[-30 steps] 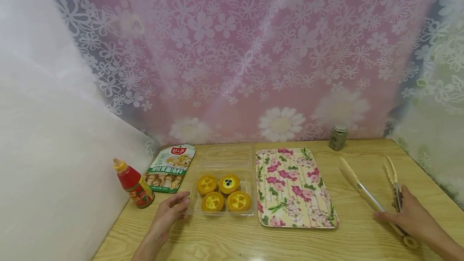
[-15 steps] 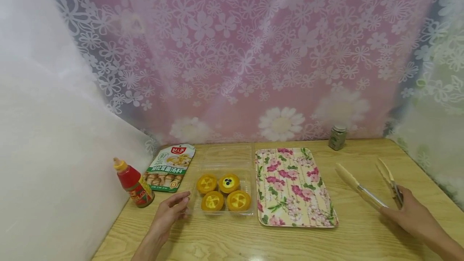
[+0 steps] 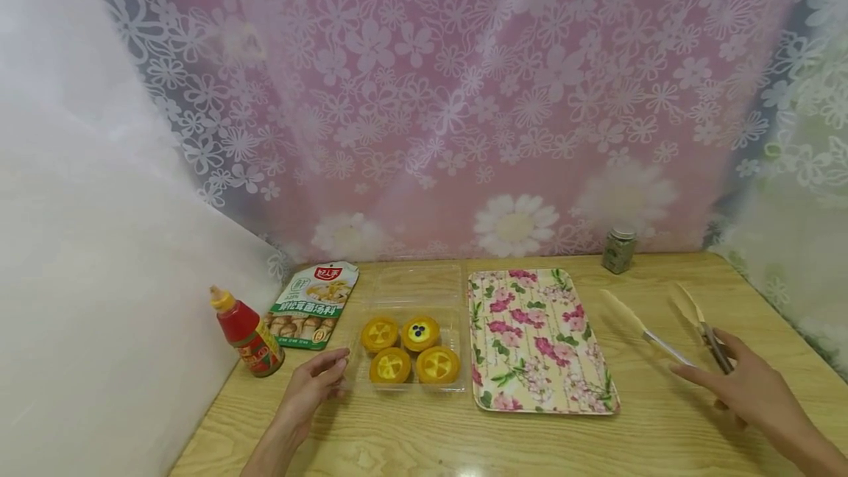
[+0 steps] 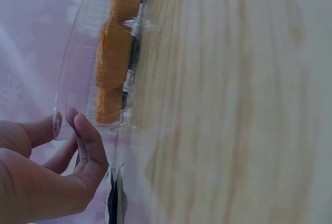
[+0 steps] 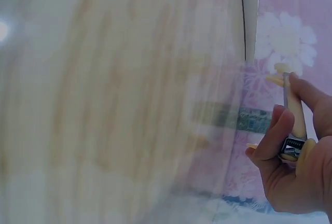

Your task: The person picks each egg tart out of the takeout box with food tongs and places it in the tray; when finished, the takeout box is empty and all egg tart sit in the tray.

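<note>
On the left, my left hand (image 3: 311, 389) pinches the near left rim of a clear plastic box (image 3: 457, 330) between thumb and fingers; the left wrist view shows the thumb on the outer edge of the rim. In the box sit several egg tarts (image 3: 437, 365), one topped with blue berries (image 3: 419, 331). My right hand (image 3: 755, 385) grips a pair of tongs (image 3: 669, 348) with metal arms and cream tips, raised above the table at the right. The tongs' arms stand spread, nothing between their tips. A floral tray (image 3: 536, 344) lies between the box and the tongs.
At the left stand a red sauce bottle (image 3: 248, 333) and a green-and-white seasoning pouch (image 3: 314, 304) lying flat. A small glass jar (image 3: 619, 250) stands at the back right. Flowered cloth (image 3: 430, 131) hangs behind the wooden table (image 3: 411, 433).
My right hand has lifted the tongs off the tabletop and moved them slightly left. The left hand, the box and the tarts have kept their places.
</note>
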Available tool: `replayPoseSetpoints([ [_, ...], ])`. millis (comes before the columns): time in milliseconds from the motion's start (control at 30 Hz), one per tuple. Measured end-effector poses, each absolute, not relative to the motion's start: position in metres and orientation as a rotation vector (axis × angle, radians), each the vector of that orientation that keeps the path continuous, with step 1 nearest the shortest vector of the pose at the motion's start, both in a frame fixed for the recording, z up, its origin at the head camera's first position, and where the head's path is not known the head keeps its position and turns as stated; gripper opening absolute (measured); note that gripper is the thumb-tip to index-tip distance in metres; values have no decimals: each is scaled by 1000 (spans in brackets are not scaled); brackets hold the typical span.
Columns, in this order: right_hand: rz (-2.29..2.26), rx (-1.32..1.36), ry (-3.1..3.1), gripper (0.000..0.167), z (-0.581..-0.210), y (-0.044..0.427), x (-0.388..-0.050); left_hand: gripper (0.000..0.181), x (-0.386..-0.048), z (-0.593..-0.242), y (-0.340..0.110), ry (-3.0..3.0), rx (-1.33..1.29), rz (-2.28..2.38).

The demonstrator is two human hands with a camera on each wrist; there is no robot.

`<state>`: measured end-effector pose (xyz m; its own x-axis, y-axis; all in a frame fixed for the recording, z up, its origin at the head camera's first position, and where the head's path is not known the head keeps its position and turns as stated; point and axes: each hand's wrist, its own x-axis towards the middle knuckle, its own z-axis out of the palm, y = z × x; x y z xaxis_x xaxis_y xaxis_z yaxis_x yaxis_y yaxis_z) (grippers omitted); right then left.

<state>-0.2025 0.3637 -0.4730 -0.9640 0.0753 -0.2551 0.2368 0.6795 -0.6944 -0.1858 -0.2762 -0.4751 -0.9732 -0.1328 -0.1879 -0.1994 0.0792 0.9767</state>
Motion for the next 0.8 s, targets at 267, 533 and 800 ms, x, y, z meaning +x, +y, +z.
replayPoseSetpoints([
  [267, -1195, 115, 2710, 115, -456, 345, -197, 44, -187, -477, -277, 2274, -352, 2074],
  [533, -1270, -61, 2678, 104, -435, 321, -189, 45, -186, -476, -277, 2257, -349, 2077],
  [800, -1267, -202, 2619, 93, -418, 297, -181, 43, -186, -477, -277, 2279, -350, 2075],
])
